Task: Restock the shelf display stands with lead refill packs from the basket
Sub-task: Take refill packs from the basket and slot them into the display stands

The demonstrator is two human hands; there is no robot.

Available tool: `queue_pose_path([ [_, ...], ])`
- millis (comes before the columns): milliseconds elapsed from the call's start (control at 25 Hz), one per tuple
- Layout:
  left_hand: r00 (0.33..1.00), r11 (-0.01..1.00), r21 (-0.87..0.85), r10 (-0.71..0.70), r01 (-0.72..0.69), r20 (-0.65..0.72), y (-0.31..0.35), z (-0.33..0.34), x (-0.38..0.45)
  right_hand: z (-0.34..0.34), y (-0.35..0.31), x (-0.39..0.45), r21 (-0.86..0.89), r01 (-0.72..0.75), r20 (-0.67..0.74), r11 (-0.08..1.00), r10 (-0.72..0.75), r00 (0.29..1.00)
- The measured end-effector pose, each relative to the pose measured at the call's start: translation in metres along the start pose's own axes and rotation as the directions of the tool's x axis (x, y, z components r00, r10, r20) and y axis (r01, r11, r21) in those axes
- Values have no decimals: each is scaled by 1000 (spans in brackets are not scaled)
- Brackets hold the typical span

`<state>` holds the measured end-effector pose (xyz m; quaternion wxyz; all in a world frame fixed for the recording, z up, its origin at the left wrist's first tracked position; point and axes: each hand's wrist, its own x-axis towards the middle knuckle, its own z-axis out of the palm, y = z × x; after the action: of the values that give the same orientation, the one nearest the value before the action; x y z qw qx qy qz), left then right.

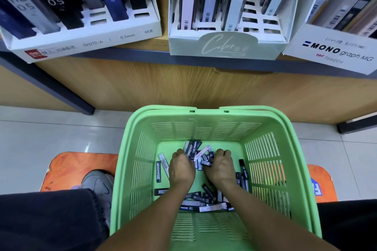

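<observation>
Gathering refill packs (199, 154) in the green basket (265, 120), both hands, left (180, 167) and right (221, 166), curl around a bunch, while slots in the stand (226, 44) above the basket remain unfilled.

packs (201, 157) in basket (204, 114), basket before shelf (183, 55), stands (228, 40) on shelf

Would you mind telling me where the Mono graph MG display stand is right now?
In the head view, the Mono graph MG display stand sits on the shelf at upper right, beside the pale green stand.
</observation>
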<state>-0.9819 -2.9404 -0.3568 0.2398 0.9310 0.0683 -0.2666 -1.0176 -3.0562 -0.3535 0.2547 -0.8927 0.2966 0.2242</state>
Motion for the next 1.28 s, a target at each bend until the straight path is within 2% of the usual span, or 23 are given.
queue_pose_path([
  [160,991,986,-139,-81,96,108,7,0,8,-3,-6,8,46,-82,19,996,81,996],
  [280,979,971,-189,-113,145,172,8,0,13,-6,-6,16,138,-147,91,979,136,987],
  [440,967,941,-261,-167,214,192,12,7,16,-6,-16,16,206,-213,126,955,190,974],
  [560,962,935,-260,-196,242,192,14,9,18,-9,-14,12,435,-277,201,857,207,957],
  [640,958,942,-237,-190,239,213,14,10,19,-11,-12,6,567,-320,274,759,193,942],
  [880,945,927,-261,-202,269,257,17,5,12,-7,-11,3,627,-321,393,709,68,917],
  [1000,922,868,-368,-218,333,320,14,0,10,-7,-7,0,727,-335,446,599,-42,894],
  [1120,918,780,-504,-228,371,323,11,0,7,-8,-8,-2,800,-338,440,496,-101,892],
  [1280,910,703,-598,-182,385,372,7,-4,6,-15,-10,-4,752,-243,346,612,-53,937],
])
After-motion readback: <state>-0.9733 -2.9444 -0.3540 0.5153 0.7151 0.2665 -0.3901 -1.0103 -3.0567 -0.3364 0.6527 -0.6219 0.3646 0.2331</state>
